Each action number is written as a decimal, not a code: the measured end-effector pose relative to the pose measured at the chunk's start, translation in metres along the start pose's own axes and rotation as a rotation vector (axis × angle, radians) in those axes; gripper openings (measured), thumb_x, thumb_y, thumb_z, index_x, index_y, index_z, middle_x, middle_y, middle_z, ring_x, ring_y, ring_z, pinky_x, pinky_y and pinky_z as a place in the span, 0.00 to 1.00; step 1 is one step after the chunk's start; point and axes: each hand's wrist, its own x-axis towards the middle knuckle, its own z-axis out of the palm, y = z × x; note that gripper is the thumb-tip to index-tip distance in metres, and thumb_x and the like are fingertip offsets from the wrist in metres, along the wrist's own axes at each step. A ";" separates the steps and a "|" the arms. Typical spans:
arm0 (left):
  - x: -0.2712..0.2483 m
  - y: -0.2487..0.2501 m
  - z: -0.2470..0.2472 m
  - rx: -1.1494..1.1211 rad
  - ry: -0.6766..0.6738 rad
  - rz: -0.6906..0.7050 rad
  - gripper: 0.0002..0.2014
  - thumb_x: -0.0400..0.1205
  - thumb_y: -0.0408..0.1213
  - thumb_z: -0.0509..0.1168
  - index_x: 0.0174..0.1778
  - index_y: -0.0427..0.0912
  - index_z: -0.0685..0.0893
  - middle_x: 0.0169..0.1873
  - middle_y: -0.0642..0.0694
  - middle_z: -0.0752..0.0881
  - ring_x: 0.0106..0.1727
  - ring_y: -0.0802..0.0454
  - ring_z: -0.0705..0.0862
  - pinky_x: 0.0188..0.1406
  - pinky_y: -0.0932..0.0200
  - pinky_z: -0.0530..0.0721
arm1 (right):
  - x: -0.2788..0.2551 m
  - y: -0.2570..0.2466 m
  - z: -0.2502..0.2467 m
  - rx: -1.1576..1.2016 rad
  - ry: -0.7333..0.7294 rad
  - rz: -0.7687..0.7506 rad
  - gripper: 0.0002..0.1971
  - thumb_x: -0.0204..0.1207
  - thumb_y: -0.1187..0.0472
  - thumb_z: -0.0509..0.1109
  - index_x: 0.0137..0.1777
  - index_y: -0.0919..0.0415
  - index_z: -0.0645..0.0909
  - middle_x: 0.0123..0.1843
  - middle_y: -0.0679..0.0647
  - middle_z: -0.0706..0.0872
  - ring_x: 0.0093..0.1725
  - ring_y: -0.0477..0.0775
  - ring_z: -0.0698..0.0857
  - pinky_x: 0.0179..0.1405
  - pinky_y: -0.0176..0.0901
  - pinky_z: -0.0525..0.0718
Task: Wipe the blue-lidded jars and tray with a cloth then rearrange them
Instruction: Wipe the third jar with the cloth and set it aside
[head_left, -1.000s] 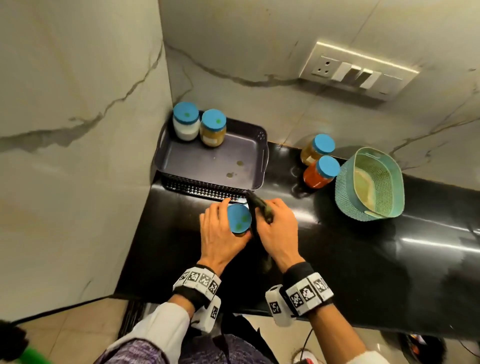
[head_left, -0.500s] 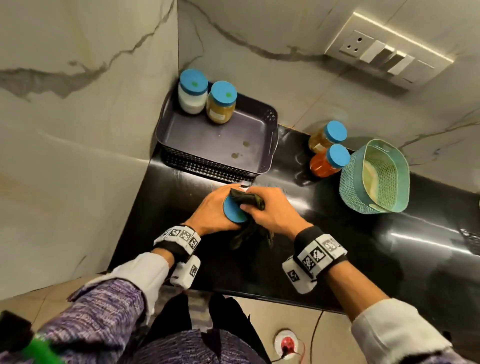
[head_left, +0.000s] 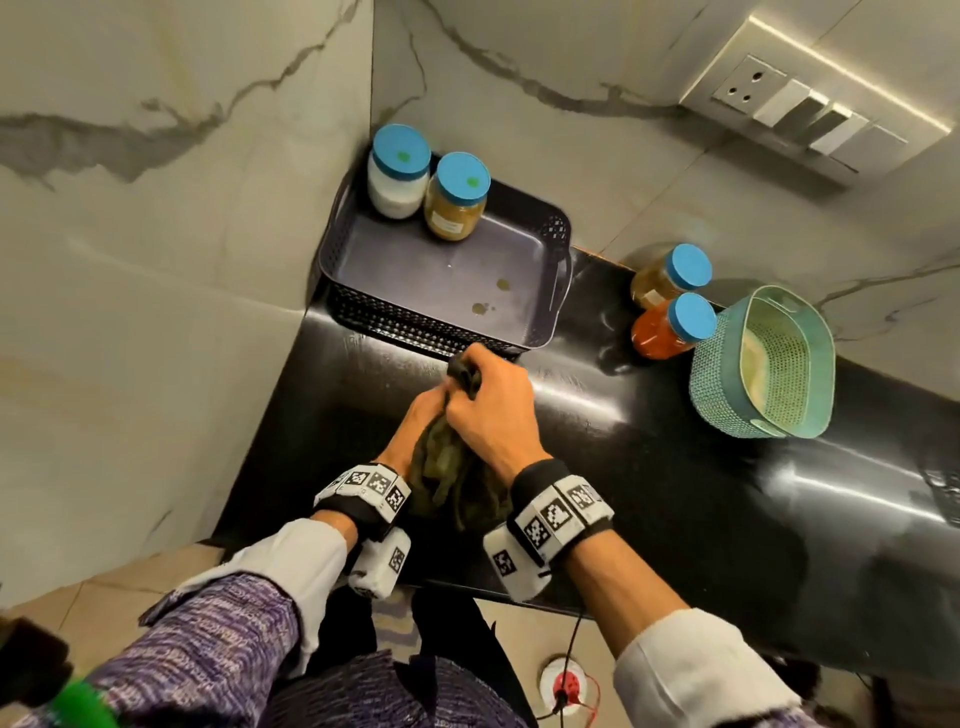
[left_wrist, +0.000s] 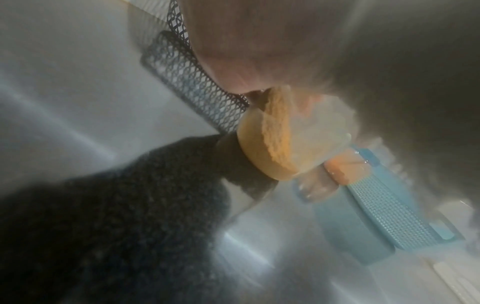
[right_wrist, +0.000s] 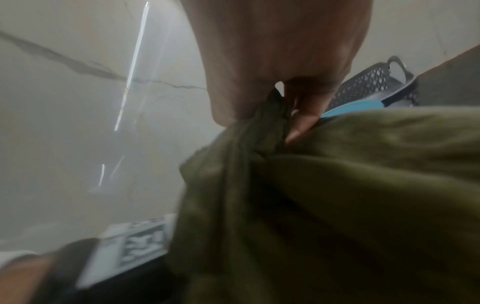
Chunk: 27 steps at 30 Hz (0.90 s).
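Observation:
At the counter's front, my left hand (head_left: 423, 415) grips a glass jar (left_wrist: 272, 139) of tan powder, held tilted. In the head view the jar is hidden under the olive-green cloth (head_left: 447, 467). My right hand (head_left: 467, 384) grips the bunched cloth (right_wrist: 337, 185) and presses it over the jar's blue lid (right_wrist: 350, 109). Behind the hands, the dark tray (head_left: 441, 270) sits in the corner, with small stains on its floor. A white-filled jar (head_left: 399, 176) and a mustard-filled jar (head_left: 457, 197) stand at the tray's back left.
A yellow-filled jar (head_left: 670, 275) and an orange-filled jar (head_left: 672, 327), both blue-lidded, stand on the black counter (head_left: 675, 467) right of the tray. A teal perforated basket (head_left: 763, 364) sits further right. Marble walls close in the left and back sides.
The jar's blue lid showed between my hands before. Now my right hand has drawn the cloth over it, and the jar is covered in the head view.

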 end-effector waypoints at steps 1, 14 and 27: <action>0.003 0.003 0.001 -0.031 0.036 0.034 0.12 0.94 0.40 0.59 0.52 0.43 0.86 0.40 0.47 0.91 0.46 0.52 0.91 0.54 0.50 0.89 | 0.003 0.006 -0.006 -0.022 0.036 0.017 0.05 0.73 0.62 0.73 0.43 0.56 0.78 0.35 0.48 0.84 0.37 0.55 0.82 0.34 0.46 0.74; 0.004 -0.009 0.008 -0.384 0.047 -0.257 0.12 0.83 0.48 0.65 0.48 0.44 0.86 0.43 0.47 0.89 0.48 0.51 0.84 0.58 0.31 0.88 | -0.012 0.005 0.003 -0.167 0.006 -0.061 0.12 0.73 0.62 0.70 0.44 0.51 0.68 0.42 0.47 0.79 0.42 0.57 0.78 0.37 0.50 0.70; -0.005 0.018 0.016 -0.357 0.096 -0.282 0.13 0.90 0.45 0.58 0.48 0.42 0.83 0.35 0.48 0.87 0.42 0.52 0.86 0.44 0.53 0.89 | -0.012 0.009 0.009 -0.149 -0.001 -0.152 0.10 0.72 0.65 0.69 0.45 0.55 0.69 0.44 0.51 0.80 0.42 0.60 0.79 0.38 0.54 0.75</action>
